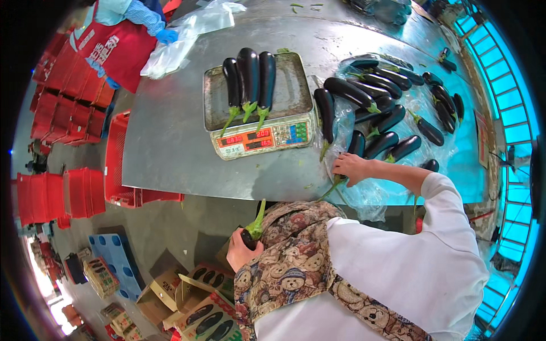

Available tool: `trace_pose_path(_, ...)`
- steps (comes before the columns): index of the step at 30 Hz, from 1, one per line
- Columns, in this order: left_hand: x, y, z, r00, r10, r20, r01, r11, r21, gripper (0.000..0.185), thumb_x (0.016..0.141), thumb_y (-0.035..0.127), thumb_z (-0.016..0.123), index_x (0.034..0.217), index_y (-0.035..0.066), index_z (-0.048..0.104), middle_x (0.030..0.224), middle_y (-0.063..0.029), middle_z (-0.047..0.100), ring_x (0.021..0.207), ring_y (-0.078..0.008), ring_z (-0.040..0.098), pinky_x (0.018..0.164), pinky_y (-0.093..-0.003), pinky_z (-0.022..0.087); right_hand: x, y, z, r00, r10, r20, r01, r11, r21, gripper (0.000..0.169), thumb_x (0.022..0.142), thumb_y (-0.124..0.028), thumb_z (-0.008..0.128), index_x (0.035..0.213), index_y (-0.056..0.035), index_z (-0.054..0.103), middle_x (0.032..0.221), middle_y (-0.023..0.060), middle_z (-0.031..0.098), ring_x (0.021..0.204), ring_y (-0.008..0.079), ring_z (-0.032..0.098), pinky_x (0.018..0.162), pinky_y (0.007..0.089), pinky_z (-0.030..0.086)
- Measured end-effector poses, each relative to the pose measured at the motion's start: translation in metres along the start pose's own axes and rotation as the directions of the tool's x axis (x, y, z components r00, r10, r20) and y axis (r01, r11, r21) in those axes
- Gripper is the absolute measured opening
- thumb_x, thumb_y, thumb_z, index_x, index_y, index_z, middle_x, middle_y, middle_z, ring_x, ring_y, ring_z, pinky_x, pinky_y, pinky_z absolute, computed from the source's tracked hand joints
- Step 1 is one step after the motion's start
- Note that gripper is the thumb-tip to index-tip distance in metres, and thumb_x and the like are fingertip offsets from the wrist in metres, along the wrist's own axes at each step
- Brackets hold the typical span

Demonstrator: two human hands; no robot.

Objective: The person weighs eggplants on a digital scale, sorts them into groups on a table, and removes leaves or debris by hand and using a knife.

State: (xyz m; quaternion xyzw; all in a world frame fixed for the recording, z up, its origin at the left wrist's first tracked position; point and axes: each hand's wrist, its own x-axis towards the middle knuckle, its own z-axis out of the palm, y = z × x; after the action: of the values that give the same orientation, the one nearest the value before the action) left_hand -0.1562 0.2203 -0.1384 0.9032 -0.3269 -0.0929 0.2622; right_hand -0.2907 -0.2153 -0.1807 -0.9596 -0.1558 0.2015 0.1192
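Observation:
My left hand (244, 254), low in front of the apron, is closed around a dark purple eggplant (248, 239) with its green stem pointing up. Over the table's near edge, my right hand (352, 167) grips another eggplant (356, 144) close to its calyx; the stem sticks out below the fingers. Three eggplants (248, 79) lie side by side on the worn metal pan of a digital scale (294, 76), stems towards me. The scale's red display is lit. To the right, several loose eggplants (384, 115) rest on clear plastic sheeting (422, 100).
A co-worker in a red apron (123, 49) and blue gloves stands across the metal table (170, 140), beside white plastic bags (183, 40). Red crates (115, 160) stand off the table's left end. Cardboard boxes (202, 313) and a blue pallet (115, 264) are on the floor.

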Motion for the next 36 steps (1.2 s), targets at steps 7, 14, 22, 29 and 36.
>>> trace_pose_path(7, 0.010, 0.023, -0.018, 0.993, -0.113, 0.042, 0.113, 0.994, 0.014, 0.056, 0.061, 0.030, 0.072, 0.109, 0.010, 0.051, 0.096, -0.0104, 0.058, 0.081, -0.0320, 0.059, 0.060, -0.0405, 0.049, 0.030, -0.013, -0.017, 0.881, 0.391, -0.265, -0.236, 0.850, 0.472, 0.018, 0.075, -0.017, 0.058, 0.086, -0.0036, 0.062, 0.085, 0.0132, 0.062, 0.079, 0.0312, 0.062, 0.068, 0.0402, 0.049)
trace_pose_path(14, 0.014, 0.029, -0.020, 0.972, -0.219, 0.090, 0.215, 0.975, 0.055, 0.058, 0.062, 0.030, 0.072, 0.111, 0.007, 0.051, 0.098, -0.0150, 0.058, 0.086, -0.0341, 0.059, 0.066, -0.0423, 0.049, 0.039, -0.001, -0.024, 0.796, 0.496, -0.346, -0.234, 0.780, 0.581, 0.011, 0.073, -0.011, 0.059, 0.078, -0.0037, 0.064, 0.073, 0.0118, 0.065, 0.071, 0.0296, 0.064, 0.062, 0.0392, 0.050)
trace_pose_path(22, 0.023, 0.010, -0.019, 0.994, 0.000, 0.111, 0.006, 0.998, -0.059, 0.056, 0.062, 0.026, 0.073, 0.108, 0.004, 0.050, 0.093, -0.0168, 0.058, 0.080, -0.0367, 0.059, 0.066, -0.0430, 0.049, 0.080, 0.057, -0.012, 0.792, 0.250, -0.557, -0.266, 0.962, 0.054, 0.007, 0.069, -0.013, 0.061, 0.071, -0.0081, 0.057, 0.076, 0.0067, 0.059, 0.086, 0.0257, 0.057, 0.089, 0.0389, 0.042)
trace_pose_path(29, 0.011, 0.026, -0.021, 0.985, -0.165, 0.046, 0.160, 0.983, 0.090, 0.056, 0.062, 0.031, 0.074, 0.108, 0.009, 0.051, 0.092, -0.0138, 0.058, 0.078, -0.0343, 0.059, 0.060, -0.0422, 0.049, 0.083, 0.067, -0.011, 0.902, 0.155, -0.402, -0.325, 0.857, -0.400, 0.008, 0.072, -0.021, 0.059, 0.076, -0.0142, 0.060, 0.078, -0.0008, 0.056, 0.089, 0.0173, 0.052, 0.091, 0.0368, 0.033)
trace_pose_path(36, 0.011, 0.002, -0.001, 0.995, -0.034, 0.098, 0.033, 0.999, 0.012, 0.058, 0.063, 0.032, 0.074, 0.111, 0.011, 0.050, 0.094, -0.0133, 0.058, 0.076, -0.0324, 0.059, 0.056, -0.0431, 0.048, 0.029, 0.086, -0.014, 0.900, 0.228, -0.372, -0.389, 0.806, -0.447, 0.007, 0.071, -0.018, 0.059, 0.077, -0.0154, 0.061, 0.076, -0.0025, 0.055, 0.090, 0.0170, 0.050, 0.091, 0.0357, 0.031)
